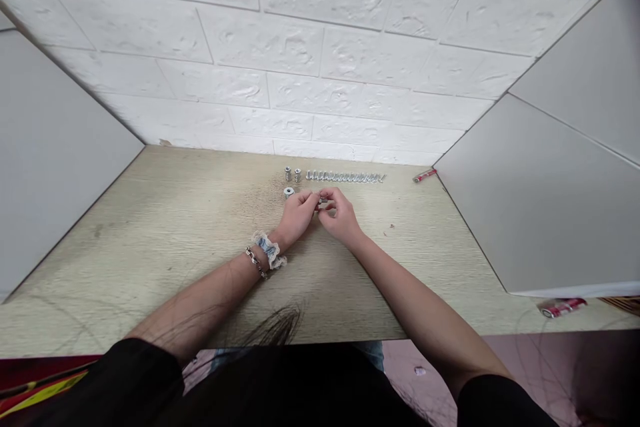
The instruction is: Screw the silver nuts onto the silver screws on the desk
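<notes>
Above the middle of the table, my left hand (299, 211) and my right hand (341, 215) meet with fingertips closed around a small silver metal piece (323, 200). It looks like a bolt, but fingers cover most of it. Just behind the hands, a line of silver bolts (345, 177) runs across the table. Two short upright stacks of metal nuts (288, 173) are at the line's left end. Nearer to my left hand is a stack of washers (289, 192), partly hidden by that hand.
The wooden table (190, 213) ends at a white brick wall (290, 93), with grey panels (500, 200) on both sides. A red battery-like cylinder (425, 176) lies at the back right, another red cylinder (564, 307) at the front right. Small crumbs (391, 226) lie right of my hands.
</notes>
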Demonstrator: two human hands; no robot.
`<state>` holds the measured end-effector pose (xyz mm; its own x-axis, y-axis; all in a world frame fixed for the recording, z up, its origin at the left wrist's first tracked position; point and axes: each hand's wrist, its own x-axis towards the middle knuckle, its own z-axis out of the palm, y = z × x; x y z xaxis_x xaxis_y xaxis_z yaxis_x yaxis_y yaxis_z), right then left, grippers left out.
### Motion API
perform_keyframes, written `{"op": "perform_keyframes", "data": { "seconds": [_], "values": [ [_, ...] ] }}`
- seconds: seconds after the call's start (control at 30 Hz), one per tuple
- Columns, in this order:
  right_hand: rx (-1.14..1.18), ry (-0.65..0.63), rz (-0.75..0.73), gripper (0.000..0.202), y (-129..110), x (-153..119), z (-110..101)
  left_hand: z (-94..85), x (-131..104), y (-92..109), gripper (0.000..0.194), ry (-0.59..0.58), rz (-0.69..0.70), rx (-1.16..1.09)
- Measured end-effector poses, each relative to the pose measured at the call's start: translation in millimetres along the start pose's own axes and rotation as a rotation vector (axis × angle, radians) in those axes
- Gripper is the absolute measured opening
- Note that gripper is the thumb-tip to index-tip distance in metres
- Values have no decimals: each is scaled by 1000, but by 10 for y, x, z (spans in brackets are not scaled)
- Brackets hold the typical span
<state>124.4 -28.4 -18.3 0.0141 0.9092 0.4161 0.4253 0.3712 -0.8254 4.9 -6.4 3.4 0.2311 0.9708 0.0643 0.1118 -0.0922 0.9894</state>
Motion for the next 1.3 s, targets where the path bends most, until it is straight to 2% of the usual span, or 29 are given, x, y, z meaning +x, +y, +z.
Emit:
{"op": "perform_keyframes", "data": {
  "seconds": [0.1,0.27,0.4,0.53,0.63,0.77,1.0,1.17,1.3],
  "values": [
    [8,1,0,28,11,2,-1,1,-7,10,32,-3,6,12],
    [-16,-9,-88,19,1,42,-34,-2,0,2,31,-7,18,13],
    [-11,-5,-62,17,-9,28,-17,-3,11,-11,29,3,0,4],
    [7,52,-41,31,4,-8,18,-1,2,7,31,7,-7,8],
    [20,59,-10,33,7,-8,15,-3,-7,18,33,8,-3,34],
    [16,27,-26,18,-12,25,-16,-10,-4,9,32,-8,11,25],
    [4,-29,-42,18,-19,31,-17,-12,14,-24,29,6,2,4],
    [-40,5,-50,36,-5,1,-7,0,9,-35,30,2,15,6],
    [-58,46,-59,41,9,0,-22,4,1,-10,31,9,6,1]
  ]
}}
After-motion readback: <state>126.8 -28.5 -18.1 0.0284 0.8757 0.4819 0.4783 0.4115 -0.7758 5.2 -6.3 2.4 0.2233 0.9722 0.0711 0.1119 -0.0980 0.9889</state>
